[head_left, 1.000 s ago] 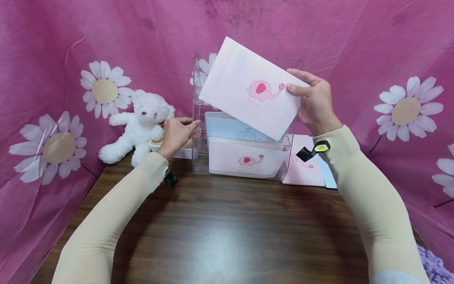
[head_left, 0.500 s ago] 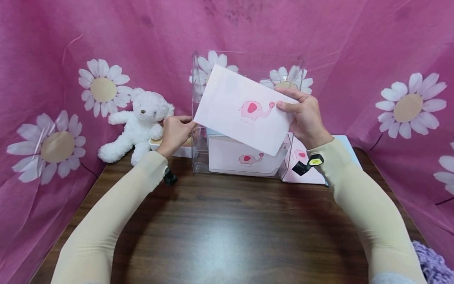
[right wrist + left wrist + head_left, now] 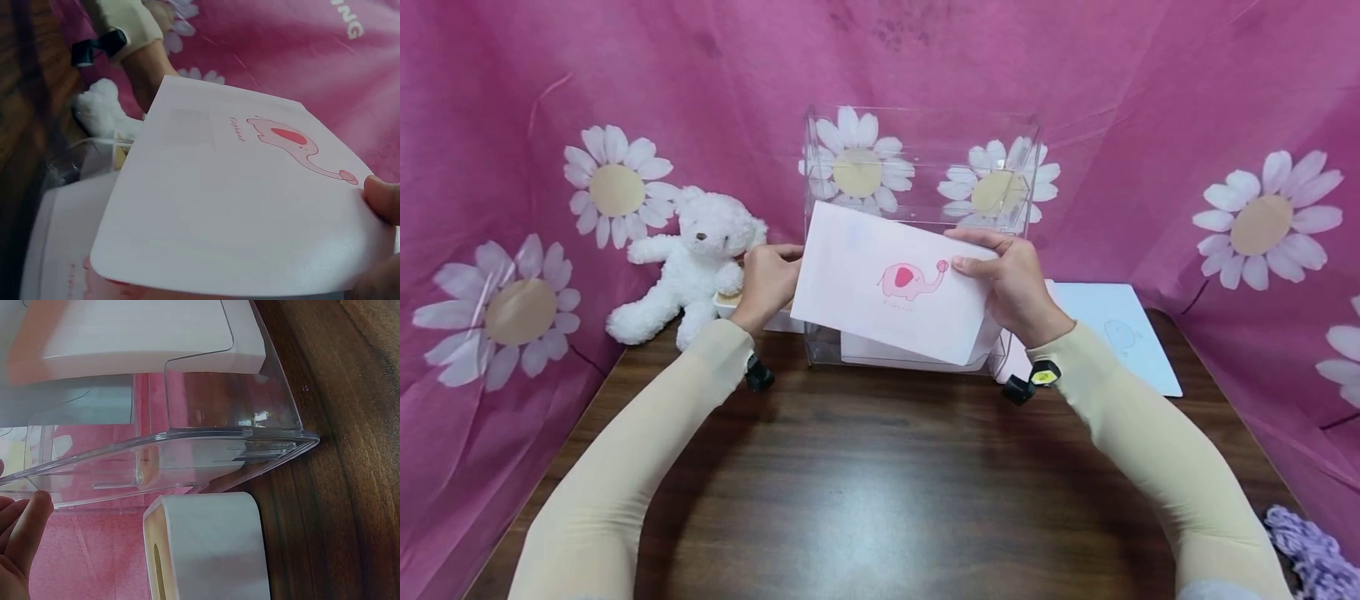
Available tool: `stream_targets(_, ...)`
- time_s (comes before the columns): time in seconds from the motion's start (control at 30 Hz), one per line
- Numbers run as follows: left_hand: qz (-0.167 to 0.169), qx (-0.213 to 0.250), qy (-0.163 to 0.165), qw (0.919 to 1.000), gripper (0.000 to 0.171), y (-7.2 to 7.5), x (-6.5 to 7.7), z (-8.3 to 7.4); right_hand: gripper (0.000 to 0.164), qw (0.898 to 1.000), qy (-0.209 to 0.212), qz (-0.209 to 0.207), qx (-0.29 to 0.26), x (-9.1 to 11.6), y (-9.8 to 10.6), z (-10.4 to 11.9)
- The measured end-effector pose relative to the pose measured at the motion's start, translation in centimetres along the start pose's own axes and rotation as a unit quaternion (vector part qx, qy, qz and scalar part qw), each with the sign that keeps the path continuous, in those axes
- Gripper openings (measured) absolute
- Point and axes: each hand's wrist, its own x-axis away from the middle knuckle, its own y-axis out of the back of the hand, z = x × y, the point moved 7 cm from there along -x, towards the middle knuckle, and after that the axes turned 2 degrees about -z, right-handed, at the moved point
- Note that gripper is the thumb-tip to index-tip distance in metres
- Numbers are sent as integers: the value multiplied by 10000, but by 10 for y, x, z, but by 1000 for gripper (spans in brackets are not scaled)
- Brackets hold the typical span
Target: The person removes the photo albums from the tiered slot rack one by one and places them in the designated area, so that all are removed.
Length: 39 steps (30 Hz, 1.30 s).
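Note:
A pale pink notebook [image 3: 857,258] with an elephant drawing hangs tilted in front of the clear acrylic rack [image 3: 1032,171]. My right hand [image 3: 1022,287] pinches it at its right edge, thumb on the cover. In the right wrist view the notebook [image 3: 200,219] spreads above another pink one [image 3: 62,231] standing in the rack. My left hand [image 3: 767,283] holds the rack's left side edge. The left wrist view shows the thumb [image 3: 34,519] against the clear panel [image 3: 250,433]. The held notebook covers most of the rack's lower tiers, and the blue notebook there is hidden in the head view.
A white teddy bear [image 3: 688,258] sits at the back left, beside a white box with a slotted wood-coloured top [image 3: 215,544]. A light blue notebook [image 3: 1127,333] lies right of the rack, next to a partly hidden pink one [image 3: 1015,362]. Purple knitted fabric [image 3: 1311,546] lies at the right edge.
My right hand has brought the elephant notebook down and to the left, across the front of the rack's lower tiers. The left hand has stayed at the rack's side.

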Motion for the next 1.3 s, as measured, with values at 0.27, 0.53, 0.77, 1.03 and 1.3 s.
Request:
stream_targets(0.27,-67,-4,-143,9999,28,-1,0,0,37,9984,-371,251,331,10,-7,-31)
stream_targets(0.53,54,107,134,9998,40,-1,2,2,38,9933,-694,292,875,21,-8,-57)
stream_targets(0.77,156,86,227,9996,41,0,2,1,43,9913,-865,355,924,27,-13,-63)
stream_targets(1.03,145,94,285,9994,38,-1,3,3,44,9904,-1020,455,812,35,-23,-77)
stream_targets(1.3,406,573,624,9956,37,-6,4,5,43,9880,-1164,597,821,42,-26,-96)
